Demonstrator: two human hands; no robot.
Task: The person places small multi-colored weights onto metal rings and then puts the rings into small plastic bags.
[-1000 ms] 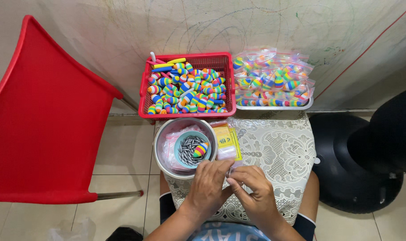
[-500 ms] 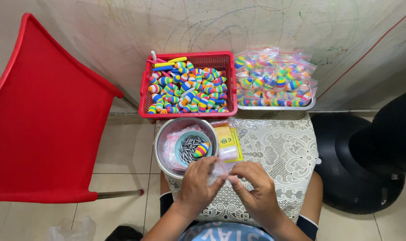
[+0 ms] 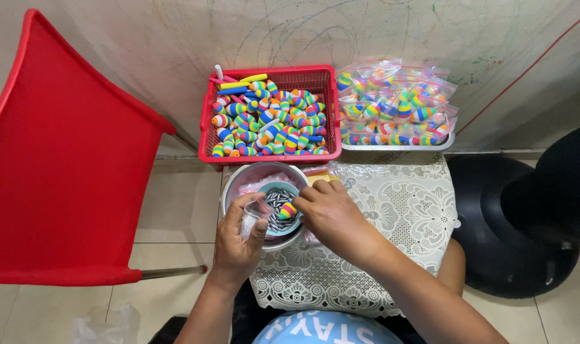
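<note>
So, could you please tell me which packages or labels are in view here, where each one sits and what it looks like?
Clear bags: a heap on a white tray, far right, each filled with rainbow-striped pieces.
Small clear bag: in the left hand, over the metal bowl.
Yellow packet: flat, mostly hidden behind the right hand.
Labels, signs, screens: none.
</note>
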